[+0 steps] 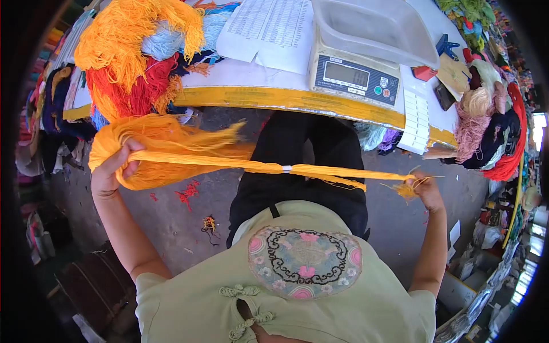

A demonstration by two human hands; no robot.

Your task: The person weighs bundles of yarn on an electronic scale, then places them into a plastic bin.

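Observation:
A long hank of yellow-orange thread (331, 170) stretches level across my lap between my two hands. My left hand (119, 166) is closed round its thick, looped end, and loose strands hang down and trail to the right from there. A small white band (286, 169) wraps the hank near its middle. At the other end my right hand (426, 188) is closed on the thin tip, where a small frayed tuft of thread pokes out beside the fingers. Some shorter strands dangle under the right half of the hank.
On the table edge (240, 98) ahead stands a digital scale (354, 77) with a clear plastic tray (377, 28). Heaped orange and red thread (131, 46) lies at the left, beside printed sheets (269, 28). More thread bundles (486, 114) hang at the right. Red scraps (187, 194) lie on the floor.

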